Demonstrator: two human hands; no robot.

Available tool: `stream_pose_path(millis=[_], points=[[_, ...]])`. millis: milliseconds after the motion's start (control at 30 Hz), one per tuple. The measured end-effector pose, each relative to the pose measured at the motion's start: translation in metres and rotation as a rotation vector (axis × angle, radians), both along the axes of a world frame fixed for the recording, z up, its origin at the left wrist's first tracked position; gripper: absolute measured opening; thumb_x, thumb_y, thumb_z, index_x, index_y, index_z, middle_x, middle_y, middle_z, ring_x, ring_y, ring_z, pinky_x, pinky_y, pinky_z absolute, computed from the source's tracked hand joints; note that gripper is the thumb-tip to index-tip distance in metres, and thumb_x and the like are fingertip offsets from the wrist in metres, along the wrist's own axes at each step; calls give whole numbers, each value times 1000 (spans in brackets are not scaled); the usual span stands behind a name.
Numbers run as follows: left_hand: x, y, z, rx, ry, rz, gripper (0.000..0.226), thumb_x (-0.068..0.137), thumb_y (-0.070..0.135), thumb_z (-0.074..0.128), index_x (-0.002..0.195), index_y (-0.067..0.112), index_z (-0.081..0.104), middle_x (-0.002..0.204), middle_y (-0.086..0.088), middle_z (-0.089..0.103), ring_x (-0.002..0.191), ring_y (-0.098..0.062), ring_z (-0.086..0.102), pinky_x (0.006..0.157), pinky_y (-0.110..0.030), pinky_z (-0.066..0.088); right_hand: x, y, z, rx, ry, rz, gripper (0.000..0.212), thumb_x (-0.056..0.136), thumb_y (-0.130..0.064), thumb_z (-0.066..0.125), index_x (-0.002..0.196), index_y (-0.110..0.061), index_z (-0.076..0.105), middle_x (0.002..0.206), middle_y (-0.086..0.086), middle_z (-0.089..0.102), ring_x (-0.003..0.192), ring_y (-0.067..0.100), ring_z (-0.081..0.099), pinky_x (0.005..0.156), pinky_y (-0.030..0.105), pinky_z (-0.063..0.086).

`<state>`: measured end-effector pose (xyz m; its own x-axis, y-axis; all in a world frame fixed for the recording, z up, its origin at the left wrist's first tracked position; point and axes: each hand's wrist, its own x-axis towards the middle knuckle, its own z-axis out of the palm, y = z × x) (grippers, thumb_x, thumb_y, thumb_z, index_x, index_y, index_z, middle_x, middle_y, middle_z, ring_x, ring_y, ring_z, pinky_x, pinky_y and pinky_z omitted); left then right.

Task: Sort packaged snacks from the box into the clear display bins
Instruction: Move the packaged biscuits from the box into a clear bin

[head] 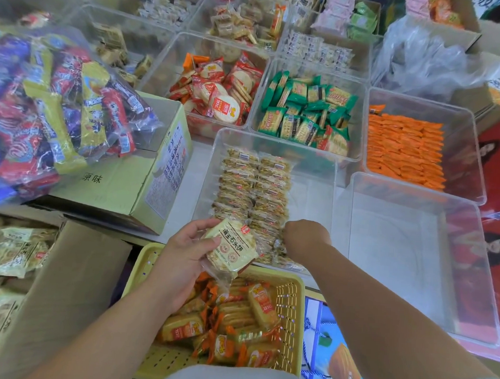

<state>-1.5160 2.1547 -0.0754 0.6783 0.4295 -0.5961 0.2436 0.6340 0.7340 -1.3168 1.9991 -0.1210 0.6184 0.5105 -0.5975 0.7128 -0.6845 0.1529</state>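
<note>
Left hand (181, 261) is up over the yellow basket (294, 296), thumb and fingers (203, 223) pinching a pale packet (230, 246) by its left side, label up, right at the near wall of the clear bin (315, 192). Right hand (307, 240) is down at the near end of the 2 rows of packets (254, 189) in that bin, knuckles up, fingers tucked out of sight, so I cannot tell if they pinch a packet or only press the stack. Looks like the slotting step. Best play: brace the rows with the right hand, tilt the new packet to match its neighbours, slide it in snug against the last one, label the same way, so nothing slumps forward
</note>
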Motion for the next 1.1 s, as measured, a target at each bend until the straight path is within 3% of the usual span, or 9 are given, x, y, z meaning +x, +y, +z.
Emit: stream_pose_path(millis=[167,333,467,567,667,767,900,967,1100], points=[[0,0,0,23,8,-7,31,94,-5,61,121,10,68,112,-17,76,88,-27,77,66,-35,63,8,-4,-18,54,168,-90,27,95,-4,49,121,-9,52,100,5,60,83,24,55,68,34,45],[0,-1,1,29,18,-6,32,94,-6,61,122,9,68,114,-18,74,89,-28,76,66,-37,63,9,-6,-20,135,290,-162,22,104,-22,39,122,-12,48,117,10,62,98,28,59,88,40,47],[0,-1,3,18,25,-2,31,95,-6,60,120,10,68,112,-18,75,87,-27,76,65,-37,62,8,-9,-9,71,257,-46,45,105,-42,30,134,-11,45,125,11,62,122,33,54,114,52,26],[1,0,4,-39,9,19,32,96,-5,58,124,8,66,114,-19,75,89,-27,76,62,-35,62,4,-7,10,-47,113,107,45,102,-45,35,132,-15,48,113,7,64,113,31,54,102,49,34],[4,0,6,-120,-2,88,32,97,-4,56,126,6,64,114,-18,76,88,-24,77,60,-32,61,-1,-6,34,-21,70,105,27,99,-43,44,105,-20,58,83,-1,57,85,25,55,78,40,42],[6,0,10,-168,-1,125,27,99,-1,54,122,6,65,113,-19,76,87,-25,78,59,-34,62,-8,-14,50,227,86,3,27,99,-41,48,118,-23,58,110,3,66,100,26,61,81,39,50],[11,-4,18,-243,1,139,24,97,3,56,115,10,69,109,-17,78,86,-28,78,60,-39,63,-33,-35,67,771,218,23,70,93,-34,68,152,-43,32,155,-9,41,137,18,45,105,30,40],[15,-9,25,-293,-3,78,32,85,6,63,116,11,69,110,-18,77,88,-31,78,62,-42,63,-44,-43,74,945,274,88,74,88,-30,76,149,-46,38,158,-11,37,140,16,42,107,30,39],[27,-24,41,-231,52,-96,41,78,12,68,119,7,68,98,-17,78,77,-30,77,53,-37,60,-53,-56,83,1190,329,45,46,86,-13,74,130,-27,67,147,-9,54,137,13,47,109,29,42]])
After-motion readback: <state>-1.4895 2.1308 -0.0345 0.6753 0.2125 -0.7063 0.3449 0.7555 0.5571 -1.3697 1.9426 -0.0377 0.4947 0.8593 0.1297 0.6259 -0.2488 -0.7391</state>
